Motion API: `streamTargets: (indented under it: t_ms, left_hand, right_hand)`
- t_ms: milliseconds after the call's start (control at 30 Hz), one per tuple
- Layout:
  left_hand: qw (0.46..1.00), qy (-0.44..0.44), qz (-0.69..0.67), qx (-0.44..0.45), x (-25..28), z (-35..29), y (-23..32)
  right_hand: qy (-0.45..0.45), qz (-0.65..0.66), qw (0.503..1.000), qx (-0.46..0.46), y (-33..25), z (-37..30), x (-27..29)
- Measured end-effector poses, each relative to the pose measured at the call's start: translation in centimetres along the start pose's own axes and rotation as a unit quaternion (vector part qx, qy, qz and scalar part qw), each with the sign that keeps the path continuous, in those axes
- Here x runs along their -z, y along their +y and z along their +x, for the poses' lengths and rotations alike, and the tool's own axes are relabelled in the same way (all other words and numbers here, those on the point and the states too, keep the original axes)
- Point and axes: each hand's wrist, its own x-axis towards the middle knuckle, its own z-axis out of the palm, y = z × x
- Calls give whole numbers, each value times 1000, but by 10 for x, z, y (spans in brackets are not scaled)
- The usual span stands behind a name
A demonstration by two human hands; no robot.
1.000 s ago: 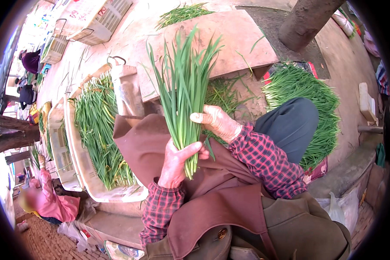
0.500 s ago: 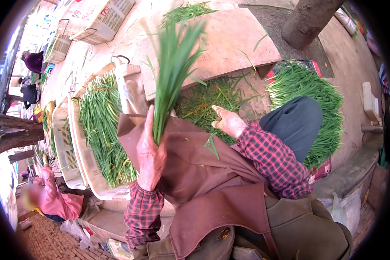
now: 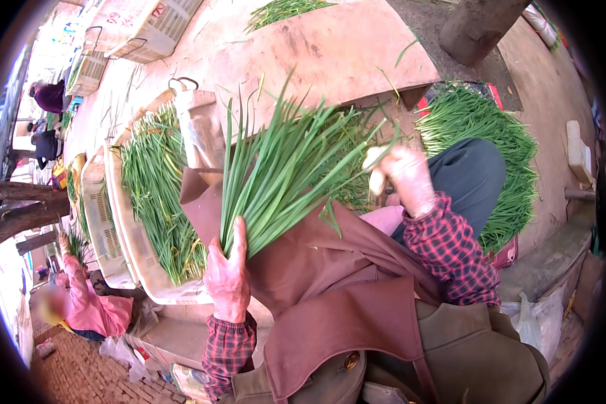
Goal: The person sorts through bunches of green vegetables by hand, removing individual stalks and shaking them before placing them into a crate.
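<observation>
Green leaf bunch (image 3: 283, 175) | above apron (image 3: 303, 266), by near edge of worktop (image 3: 357, 47) | left hand (image 3: 229, 283) clasping its base; right hand (image 3: 409, 176) curled at tips, grip unclear | slack left hold could spill it

Looks like an open-air produce market or outdoor sorting yard; hard to tell which. Shown by a thick tree trunk (image 3: 481, 30) near a low worktop (image 3: 343, 50), brick paving (image 3: 81, 370) at lower left, a heap of long green stalks (image 3: 485, 155) at right, slatted plastic crates (image 3: 158, 32) at upper left, and a person in pink (image 3: 106, 312) with others (image 3: 48, 97) farther off.
</observation>
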Motion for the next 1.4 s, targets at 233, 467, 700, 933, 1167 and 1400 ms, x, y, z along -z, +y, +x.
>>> streamTargets:
  t_ms: [233, 467, 700, 933, 1167, 1400]
  left_hand:
    - [999, 38, -10, -24, -16, -38, -7]
    - [998, 50, -24, -2, -33, -88, -21]
    - [998, 63, -10, -2, -45, -106, -25]
    - [998, 46, -35, 6, -48, -112, -25]
    - [996, 64, -57, 7, -64, -141, -35]
    - [993, 44, -108, 7, -66, -165, -44]
  right_hand:
    - [48, -21, 994, 95, -29, 18, -5]
    - [-44, -154, 985, 69, -15, 26, -3]
    - [-244, -343, 906, 47, -18, 22, -31]
    - [-335, -295, 895, -9, 28, 6, -70]
    - [-68, -77, 994, 38, 28, 22, -39]
    - [-83, -309, 925, 206, -29, 66, -44]
